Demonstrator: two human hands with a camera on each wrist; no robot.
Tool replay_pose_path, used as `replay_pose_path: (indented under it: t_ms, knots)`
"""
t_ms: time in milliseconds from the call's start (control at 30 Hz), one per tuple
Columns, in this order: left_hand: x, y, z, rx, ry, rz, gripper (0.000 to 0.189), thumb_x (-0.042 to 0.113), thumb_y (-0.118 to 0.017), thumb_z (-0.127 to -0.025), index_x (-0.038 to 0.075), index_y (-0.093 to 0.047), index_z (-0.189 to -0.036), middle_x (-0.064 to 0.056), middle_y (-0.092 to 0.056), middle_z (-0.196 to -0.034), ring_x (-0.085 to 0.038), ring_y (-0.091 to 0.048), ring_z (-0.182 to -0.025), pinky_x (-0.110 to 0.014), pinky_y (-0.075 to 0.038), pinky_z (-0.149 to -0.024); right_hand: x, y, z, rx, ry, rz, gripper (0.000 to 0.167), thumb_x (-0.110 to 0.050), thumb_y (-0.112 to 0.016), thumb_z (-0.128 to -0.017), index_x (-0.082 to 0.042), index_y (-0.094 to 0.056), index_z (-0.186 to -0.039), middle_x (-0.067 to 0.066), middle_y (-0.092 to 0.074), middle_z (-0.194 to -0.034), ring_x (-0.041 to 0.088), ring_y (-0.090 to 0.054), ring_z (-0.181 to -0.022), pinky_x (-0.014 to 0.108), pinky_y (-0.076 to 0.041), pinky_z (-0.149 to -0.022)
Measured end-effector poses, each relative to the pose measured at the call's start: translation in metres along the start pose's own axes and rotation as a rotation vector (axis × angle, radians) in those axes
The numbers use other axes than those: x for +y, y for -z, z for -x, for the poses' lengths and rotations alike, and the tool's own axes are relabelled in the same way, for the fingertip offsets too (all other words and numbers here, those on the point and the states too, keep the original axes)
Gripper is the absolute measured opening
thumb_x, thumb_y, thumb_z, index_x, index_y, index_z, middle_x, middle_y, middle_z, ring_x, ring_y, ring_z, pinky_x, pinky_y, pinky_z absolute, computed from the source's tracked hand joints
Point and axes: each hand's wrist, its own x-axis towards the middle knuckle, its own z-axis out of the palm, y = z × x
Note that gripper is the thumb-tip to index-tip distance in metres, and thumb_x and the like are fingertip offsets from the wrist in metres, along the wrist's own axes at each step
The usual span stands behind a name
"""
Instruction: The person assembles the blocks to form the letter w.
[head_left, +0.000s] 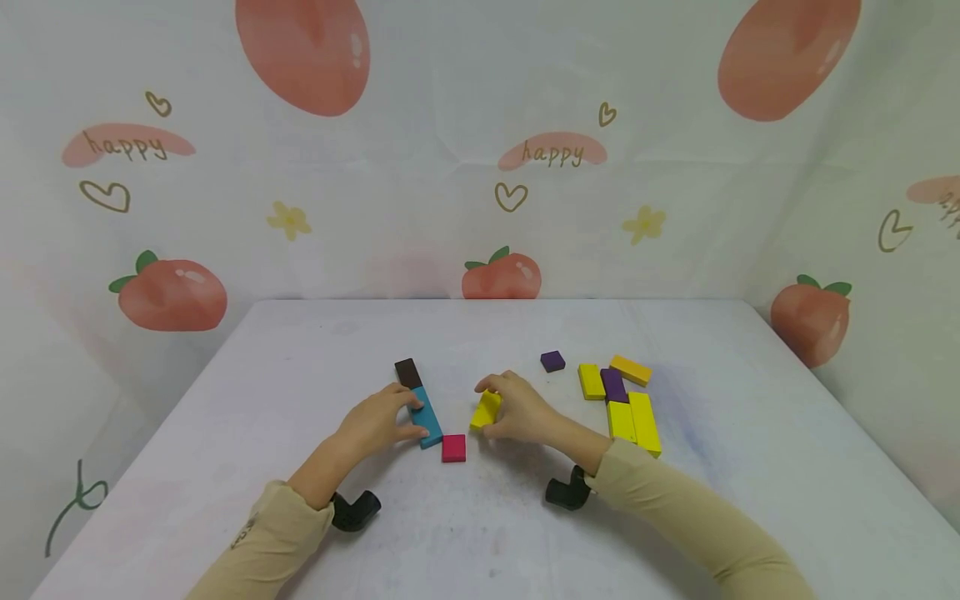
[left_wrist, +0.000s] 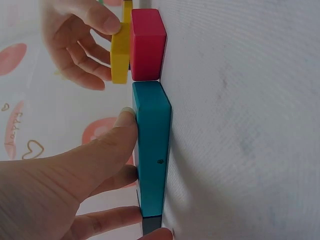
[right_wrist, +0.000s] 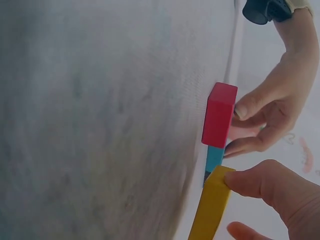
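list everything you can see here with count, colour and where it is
long teal wooden block: 1, teal, flat on the table left of centre, end-on to the brown block
brown wooden block: 1, dark brown, beyond the teal block
small red square block: 1, red, near the teal block's close end
yellow wooden block in hand: 1, yellow, centre
purple blocks: 2, purple, right side, one alone, one among the yellows
yellow blocks in the cluster: 4, yellow, right side
white table: 1, white
peach-print backdrop: 1, white and pink, behind the table
left hand: touches the teal block
right hand: grips the yellow block
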Motion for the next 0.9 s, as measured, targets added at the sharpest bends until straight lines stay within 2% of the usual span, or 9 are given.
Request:
replay_pose_path:
  t_ms: [367, 900]
  knots:
    - [0.0005, 0.0005, 0.0000, -0.004, 0.001, 0.002, 0.041, 0.032, -0.073, -0.079, 0.007, -0.065, -0.111, -0.015, -0.057, -0.121, -0.031, -0.058, -0.108, -0.046, -0.050, -0.093, 0.0000, -0.0051, -0.0036, -0.050, 0.026, 0.010, 0.051, -0.010, -0.076, -0.074, -0.006, -0.055, -0.121, 0.015, -0.054, -0.119, 0.019, -0.051, -0.097, 0.034, -0.052, -0.090]
    - [-0.0015, -0.0010, -0.0006, -0.009, 0.004, 0.007, 0.042, 0.032, -0.073, -0.079, 0.007, -0.065, -0.112, -0.016, -0.056, -0.124, -0.032, -0.056, -0.112, -0.046, -0.049, -0.095, -0.0001, -0.0070, -0.0043, -0.077, 0.035, 0.005, 0.049, -0.008, -0.075, -0.074, -0.006, -0.055, -0.118, 0.015, -0.054, -0.119, 0.021, -0.051, -0.101, 0.037, -0.051, -0.092]
